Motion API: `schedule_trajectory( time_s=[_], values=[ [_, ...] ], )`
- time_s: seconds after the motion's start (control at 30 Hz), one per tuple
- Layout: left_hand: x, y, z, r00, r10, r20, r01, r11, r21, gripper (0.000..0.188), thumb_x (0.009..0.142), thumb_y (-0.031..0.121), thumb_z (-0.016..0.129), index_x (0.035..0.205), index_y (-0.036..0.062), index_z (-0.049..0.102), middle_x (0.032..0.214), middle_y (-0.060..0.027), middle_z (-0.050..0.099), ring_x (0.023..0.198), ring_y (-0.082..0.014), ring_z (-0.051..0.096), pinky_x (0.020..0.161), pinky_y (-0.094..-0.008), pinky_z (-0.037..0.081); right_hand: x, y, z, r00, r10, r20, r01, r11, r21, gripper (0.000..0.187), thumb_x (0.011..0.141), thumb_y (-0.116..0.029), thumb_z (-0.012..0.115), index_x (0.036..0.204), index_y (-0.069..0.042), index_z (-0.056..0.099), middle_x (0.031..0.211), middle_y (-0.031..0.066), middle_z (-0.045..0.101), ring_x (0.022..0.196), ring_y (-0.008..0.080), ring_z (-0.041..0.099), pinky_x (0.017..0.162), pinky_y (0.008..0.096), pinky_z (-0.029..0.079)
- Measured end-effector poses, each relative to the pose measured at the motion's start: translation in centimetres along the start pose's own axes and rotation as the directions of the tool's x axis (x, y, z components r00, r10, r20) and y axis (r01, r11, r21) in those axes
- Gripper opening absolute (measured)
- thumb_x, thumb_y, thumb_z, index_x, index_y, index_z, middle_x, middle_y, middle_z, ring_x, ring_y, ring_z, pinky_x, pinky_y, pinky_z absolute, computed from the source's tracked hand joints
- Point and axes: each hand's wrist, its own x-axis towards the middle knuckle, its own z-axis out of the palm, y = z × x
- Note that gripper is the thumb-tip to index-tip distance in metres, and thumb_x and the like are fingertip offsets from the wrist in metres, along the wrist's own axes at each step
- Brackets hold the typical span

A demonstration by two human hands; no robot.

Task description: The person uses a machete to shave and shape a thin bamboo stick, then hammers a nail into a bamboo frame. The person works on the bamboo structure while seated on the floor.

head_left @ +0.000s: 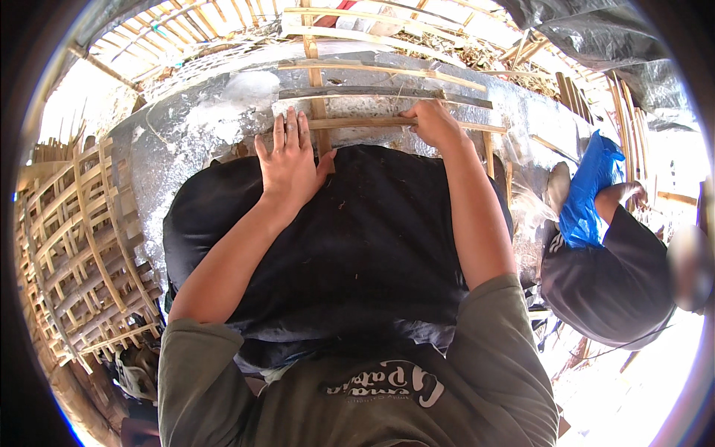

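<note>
Several bamboo strips lie crosswise in front of me, over a lengthwise bamboo slat [315,77], like the rungs of a frame. My right hand [436,125] has its fingers closed around the nearest bamboo strip [357,122], right of its middle. At that strip's left end, my left hand [287,162] lies flat, fingers stretched and thumb apart, beside the slat's near end. Just beyond is a darker bamboo strip [357,92], with a paler bamboo strip [365,67] farther off. A short upright slat [488,149] shows under the near strip's right end.
Dark cloth [335,238] covers my lap. A woven bamboo panel [82,246] leans at the left. The grey slab [201,112] has white patches. To the right sits another person [611,276] by a blue plastic bag [592,190]. Bamboo fencing and dry leaves [428,52] lie beyond.
</note>
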Motion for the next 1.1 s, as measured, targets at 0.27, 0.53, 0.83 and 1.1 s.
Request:
schedule_trajectory(
  time_s=[0.27,0.53,0.83,1.1],
  values=[
    [-0.2,-0.3,0.1,0.998,0.031,-0.054,-0.036,0.996,-0.085,0.079,0.096,0.057,0.059,0.160,0.0189,0.033,0.162,-0.0191,0.032,0.147,-0.0373,0.035,0.108,-0.0687,0.036,-0.3,-0.2,0.0,1.000,0.022,-0.006,-0.022,1.000,0.012,0.040,0.084,-0.002,0.074,0.120,-0.018,0.076,0.113,0.0179,0.073,0.106,0.0338,0.070,0.093,0.0430,0.055],
    [0.0,0.5,-0.2,1.000,0.014,0.005,-0.014,0.998,-0.064,0.074,0.097,0.054,0.060,0.161,0.0317,0.031,0.167,-0.0163,0.024,0.151,-0.0416,0.027,0.107,-0.0786,0.026,0.6,0.7,1.0,0.998,-0.015,-0.060,0.016,1.000,0.015,0.040,0.083,0.006,0.059,0.113,-0.014,0.078,0.111,0.0207,0.073,0.109,0.0358,0.069,0.095,0.0448,0.055],
    [0.2,1.1,0.0,0.982,0.188,-0.033,-0.184,0.979,0.092,0.068,0.097,0.040,0.063,0.158,0.0223,0.038,0.170,-0.0134,0.017,0.155,-0.0378,0.019,0.112,-0.0780,0.014,0.1,-0.9,0.2,0.998,0.028,-0.049,-0.026,0.999,0.030,0.031,0.086,0.003,0.060,0.105,-0.011,0.078,0.109,0.0200,0.073,0.107,0.0359,0.070,0.092,0.0468,0.056],
    [-0.7,4.2,-0.5,0.988,0.089,-0.124,-0.068,0.984,0.162,0.068,0.094,0.010,0.053,0.159,0.0201,0.037,0.167,-0.0206,0.023,0.152,-0.0406,0.027,0.117,-0.0707,0.017,-0.1,-0.6,1.2,0.992,-0.023,-0.122,0.021,1.000,-0.016,0.025,0.090,-0.005,0.056,0.101,-0.010,0.078,0.108,0.0214,0.073,0.106,0.0388,0.070,0.092,0.0492,0.056]
  ],
)
